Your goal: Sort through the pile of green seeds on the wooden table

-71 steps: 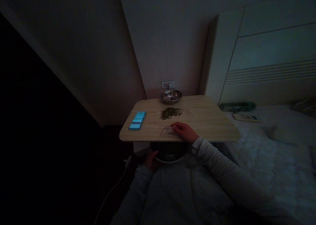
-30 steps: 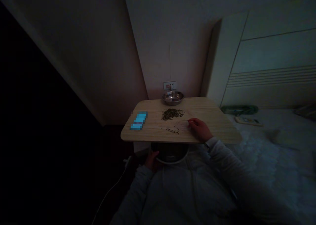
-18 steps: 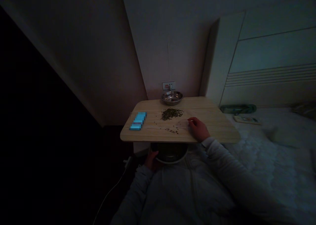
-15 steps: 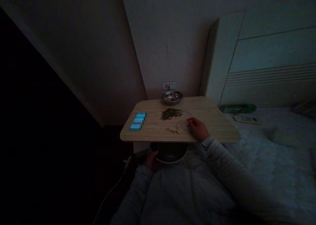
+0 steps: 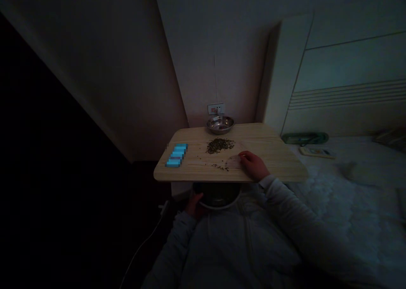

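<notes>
My right hand [image 5: 254, 166] rests low over the wooden tabletop [image 5: 272, 141], fingers pinched on the edge of a thin clear plastic piece [image 5: 233, 161], its exact kind unclear in the dim light. Left of that piece lie several scattered small dark grains [image 5: 219, 167]. Farther back is a heap of dark greenish grains [image 5: 218, 145], maybe beans or seeds. Below the table's front edge, my left hand [image 5: 194, 204] grips the left side of a pale-rimmed basin [image 5: 218, 207] on my lap. The tabletop hides its far part, and its inside is dark.
A shiny metal bowl [image 5: 220, 128] stands at the table's back, below a wall socket [image 5: 216, 109]. On the left lies a lit phone [image 5: 176, 155]. To the right, a bed [image 5: 342, 204] holds a remote control [image 5: 317, 153] and a green case [image 5: 304, 138]. A white cable [image 5: 142, 243] hangs lower left.
My right hand and the clear piece shift very slightly. The basin stays in my left hand, and the grains look the same.
</notes>
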{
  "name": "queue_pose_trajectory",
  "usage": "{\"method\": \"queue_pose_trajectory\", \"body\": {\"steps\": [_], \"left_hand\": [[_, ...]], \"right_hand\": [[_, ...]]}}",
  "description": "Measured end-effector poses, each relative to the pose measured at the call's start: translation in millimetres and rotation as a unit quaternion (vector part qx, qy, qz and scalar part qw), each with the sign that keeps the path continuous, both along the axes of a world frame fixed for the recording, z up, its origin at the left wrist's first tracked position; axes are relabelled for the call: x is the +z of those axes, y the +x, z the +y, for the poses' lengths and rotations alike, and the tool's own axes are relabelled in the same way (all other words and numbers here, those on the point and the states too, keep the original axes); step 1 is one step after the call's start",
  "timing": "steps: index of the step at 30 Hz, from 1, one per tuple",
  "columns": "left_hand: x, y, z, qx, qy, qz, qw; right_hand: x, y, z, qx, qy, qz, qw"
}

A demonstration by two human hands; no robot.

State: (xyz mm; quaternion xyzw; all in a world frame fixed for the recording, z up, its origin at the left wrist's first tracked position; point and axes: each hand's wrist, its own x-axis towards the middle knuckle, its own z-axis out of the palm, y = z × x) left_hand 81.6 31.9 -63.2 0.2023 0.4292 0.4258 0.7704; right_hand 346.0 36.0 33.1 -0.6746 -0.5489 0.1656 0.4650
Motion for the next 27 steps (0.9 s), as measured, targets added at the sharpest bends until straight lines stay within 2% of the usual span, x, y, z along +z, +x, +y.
{"method": "queue_pose_trajectory", "body": {"steps": [4,16,23,27], "left_hand": [[4.7,2.9,-0.9,0.026,-0.049,0.03,0.998],[15.5,-0.9,-4.6,-0.006,-0.041,0.015,0.999],[9.1,-0.4,-0.3,0.005,-0.038,0.024,0.999],[15.8,-1.1,-3.2,-0.001,-0.048,0.022,0.999]], "right_hand": [[-1.1,0.0,0.4,0.006,-0.005,0.004,1.0],[-0.5,1.6,0.2,0.032,-0.006,0.017,0.999],[2.6,-0.1,-1.4,0.026,-0.019,0.013,0.999],[4.3,-0.7,-2.5,0.027,-0.021,0.012,0.999]]}}
